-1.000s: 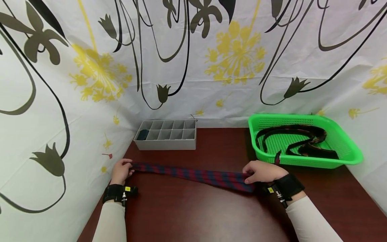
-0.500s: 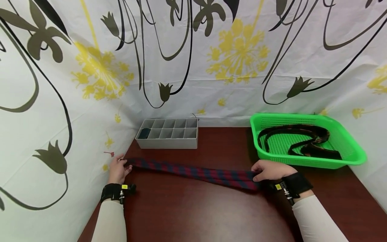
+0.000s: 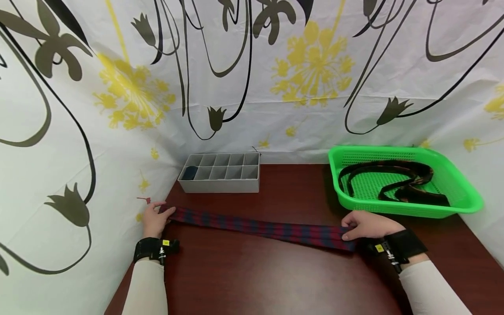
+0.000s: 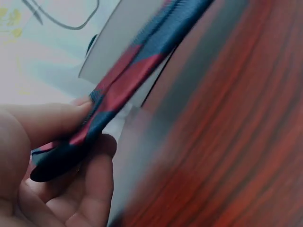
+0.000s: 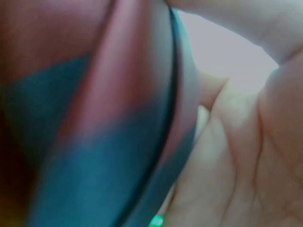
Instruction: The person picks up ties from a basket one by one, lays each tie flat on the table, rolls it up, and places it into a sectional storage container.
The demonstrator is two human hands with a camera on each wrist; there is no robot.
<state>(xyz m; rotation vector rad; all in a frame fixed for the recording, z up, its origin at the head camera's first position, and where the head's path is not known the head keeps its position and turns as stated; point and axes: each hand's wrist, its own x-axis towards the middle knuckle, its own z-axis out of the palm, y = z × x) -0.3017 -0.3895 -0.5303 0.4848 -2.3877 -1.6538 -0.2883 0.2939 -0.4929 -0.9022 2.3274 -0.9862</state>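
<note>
A folded necktie (image 3: 252, 225) with red and navy stripes stretches between both hands over the table. My left hand (image 3: 155, 220) pinches its narrow left end; the left wrist view shows the thumb on top of the striped cloth (image 4: 128, 80) and the fingers curled beneath. At the wider right end, my right hand (image 3: 374, 227) grips the tie between thumb and fingers. Close up in the right wrist view, the layered folds of the tie (image 5: 109, 142) lie beside the palm, and the fingertips are out of sight there.
A grey divided box (image 3: 220, 186) stands at the back left, a dark rolled item (image 3: 190, 173) in one compartment. At the back right, a green basket (image 3: 405, 212) holds a dark patterned tie (image 3: 423, 197). Patterned cloth (image 3: 252, 87) hangs behind the brown table (image 3: 252, 280).
My right hand has moved right with the wide end of the necktie, drawing the tie longer. The left hand has shifted slightly left and keeps its end.
</note>
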